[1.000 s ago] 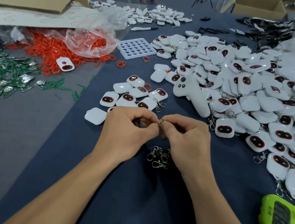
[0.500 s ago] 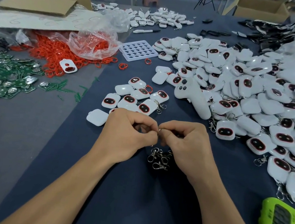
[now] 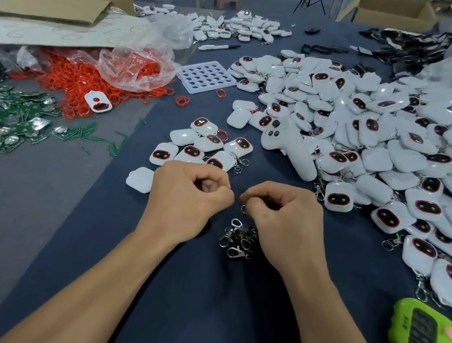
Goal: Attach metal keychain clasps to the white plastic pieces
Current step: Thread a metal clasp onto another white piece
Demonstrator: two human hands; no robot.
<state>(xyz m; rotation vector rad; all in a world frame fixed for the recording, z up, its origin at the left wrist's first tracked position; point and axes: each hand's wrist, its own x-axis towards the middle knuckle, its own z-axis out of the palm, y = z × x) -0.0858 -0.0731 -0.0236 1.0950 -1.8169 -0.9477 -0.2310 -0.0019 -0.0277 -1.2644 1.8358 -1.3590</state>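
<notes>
The right hand [image 3: 280,208] is curled, pinching a small metal clasp [image 3: 243,208] at its fingertips; the left hand [image 3: 190,192], just beside it at 9 o'clock, is clenched, and I cannot tell whether it holds anything. The nearest white pieces [image 3: 202,147] lie on the worktop [image 3: 199,313] at 12 o'clock from the left hand, so that hand seems the nearer to fetch one, while the spare clasps [image 3: 238,240] sit at 6 o'clock, by the right wrist.

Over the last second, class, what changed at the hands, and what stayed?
The left hand and right hand drew apart; their fingers no longer meet. The right hand keeps pinching a small silver metal ring. The heap of loose metal clasps stayed put.
</notes>
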